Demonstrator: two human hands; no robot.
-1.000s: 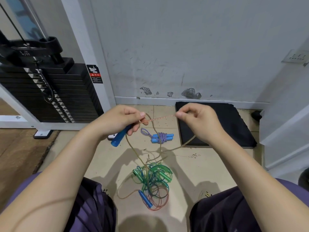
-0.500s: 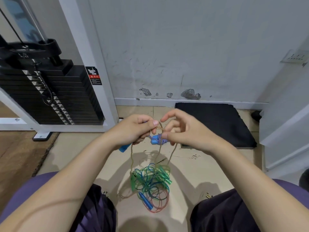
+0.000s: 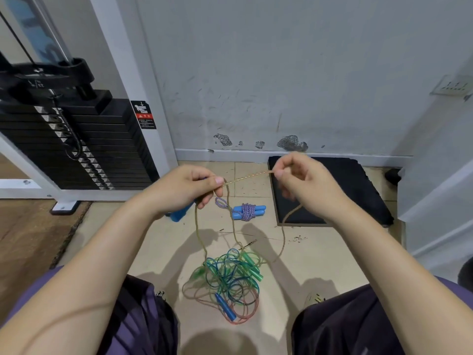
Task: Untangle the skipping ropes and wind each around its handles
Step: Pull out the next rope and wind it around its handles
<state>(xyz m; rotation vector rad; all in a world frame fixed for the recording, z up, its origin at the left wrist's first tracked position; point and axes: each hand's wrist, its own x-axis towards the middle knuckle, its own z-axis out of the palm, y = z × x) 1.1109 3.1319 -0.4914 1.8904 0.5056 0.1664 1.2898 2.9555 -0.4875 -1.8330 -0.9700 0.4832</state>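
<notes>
Person seated on the floor, knees apart, both arms reaching forward over pale tiles. Left hand [image 3: 186, 187] clenched around a blue handle [image 3: 179, 213], whose lower end sticks out below the fist toward the near left; thumb and forefinger of the same hand also pinch a tan rope [image 3: 245, 177]. Right hand [image 3: 304, 183] pinches that rope further along between thumb and fingertip, other fingers curled in loosely. Between the two hands the rope runs taut, rising slightly to the right. From each hand a length of it hangs down and trails into the tangle [image 3: 230, 278] on the floor between the knees: green, blue and reddish clear cords looped over one another, with green handles [image 3: 252, 265] on the right side and a second blue handle [image 3: 225, 307] at the near edge. Further off, just beyond the hands, a finished bundle [image 3: 247, 212] lies on the tiles: two light blue handles side by side, purple-and-white cord wound round them, one small loop poking out to the left. Black mat [image 3: 358, 190] lies far right against the scuffed wall. Weight stack [image 3: 76, 144] of a gym machine stands far left.
</notes>
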